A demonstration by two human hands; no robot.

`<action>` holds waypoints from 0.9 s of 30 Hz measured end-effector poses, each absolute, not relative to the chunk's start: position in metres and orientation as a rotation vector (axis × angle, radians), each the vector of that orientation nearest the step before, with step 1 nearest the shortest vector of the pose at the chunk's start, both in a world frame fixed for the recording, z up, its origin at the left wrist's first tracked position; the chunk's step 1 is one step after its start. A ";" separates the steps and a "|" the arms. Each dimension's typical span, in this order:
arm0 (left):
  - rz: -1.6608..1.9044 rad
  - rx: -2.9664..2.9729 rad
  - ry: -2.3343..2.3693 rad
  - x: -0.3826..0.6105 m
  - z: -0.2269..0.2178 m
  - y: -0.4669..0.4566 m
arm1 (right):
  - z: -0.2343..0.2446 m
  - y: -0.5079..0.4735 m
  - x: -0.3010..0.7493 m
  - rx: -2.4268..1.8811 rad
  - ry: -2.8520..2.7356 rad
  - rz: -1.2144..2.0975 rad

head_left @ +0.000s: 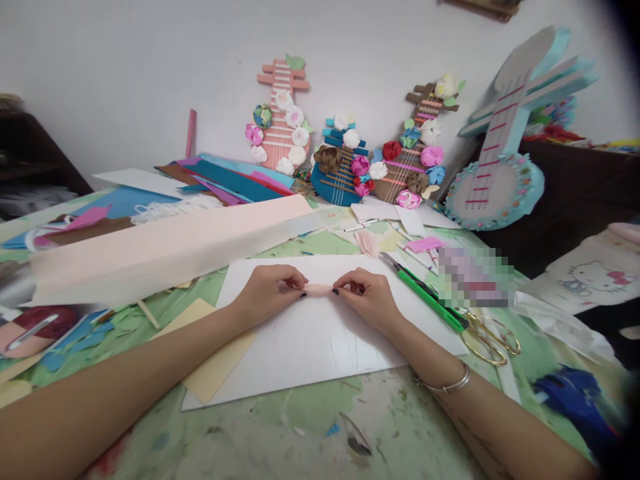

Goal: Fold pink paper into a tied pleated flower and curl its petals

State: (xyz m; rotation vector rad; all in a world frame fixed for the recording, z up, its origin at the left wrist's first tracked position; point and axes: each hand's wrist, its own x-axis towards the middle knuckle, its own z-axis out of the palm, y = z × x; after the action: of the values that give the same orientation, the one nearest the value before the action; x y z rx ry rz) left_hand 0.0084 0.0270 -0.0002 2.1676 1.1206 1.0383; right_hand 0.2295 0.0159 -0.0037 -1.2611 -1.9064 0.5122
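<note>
Between my two hands a narrow strip of pale pink paper (319, 289) lies over the white board (310, 353). My left hand (273, 287) pinches its left end between thumb and fingertips. At the other end, my right hand (365, 293) pinches the strip the same way. Just beyond my right hand sits a small stack of pale pink paper pieces (367, 243). A green utility knife (430, 293) rests along the board's right side, with gold-handled scissors (493, 337) at its lower end.
A long pale pink paper sheet (175, 240) spans the left rear. Flower-decorated model instruments, including a pink one (281, 120) and a blue one (337, 177), lean against the wall. A dark blue object (575, 400) lies at right. Yellow paper (215, 367) is partly under my left forearm.
</note>
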 end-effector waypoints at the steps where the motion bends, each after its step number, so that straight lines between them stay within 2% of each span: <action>1: 1.027 2.179 1.137 0.008 0.000 0.027 | -0.004 0.016 0.229 -1.261 -1.906 0.506; 9: 1.004 2.247 1.280 0.006 0.000 0.028 | -0.003 0.015 0.230 -1.241 -1.948 0.497; 27: 0.957 2.203 1.212 0.007 0.000 0.028 | -0.005 0.014 0.230 -1.193 -1.995 0.481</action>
State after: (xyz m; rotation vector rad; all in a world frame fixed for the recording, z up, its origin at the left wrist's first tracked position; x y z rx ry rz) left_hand 0.0073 0.0275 0.0003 2.2028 1.2120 0.9570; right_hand 0.2296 0.0145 -0.0047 -1.1932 -1.9951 0.4815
